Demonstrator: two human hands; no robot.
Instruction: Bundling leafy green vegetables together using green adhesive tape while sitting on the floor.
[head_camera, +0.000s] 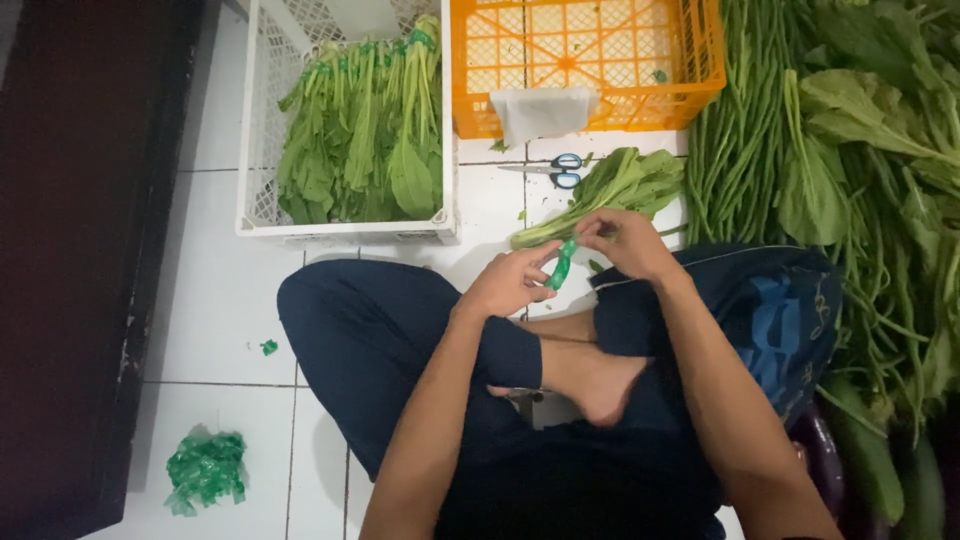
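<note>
From where I'm watching, the biggest thing in view is the loose heap of greens (860, 150) on the right, leafy stuff and long beans piled on the tile floor (220, 300), none of it tied as far as I can see. So my guess is most of the work is left.

Next down, the white crate (250, 180) at top left holds finished-looking bundles of leafy greens (360, 130), each wrapped with green bands near the stem ends. I'd say that's the done pile, and it's maybe half full. The orange crate (590, 60) beside it looks empty apart from a white sheet hanging over its front wall.

One small bunch (610, 190) lies on the floor just past the hands, with scissors (555, 170) just beyond it.

Both hands are pinched on a green strip of tape (562, 262): left hand (510, 285) gripping its lower end, right hand (625, 240) its upper end, held over the lap.

A wad of spare green tape (205, 470) sits well apart at bottom left.
</note>
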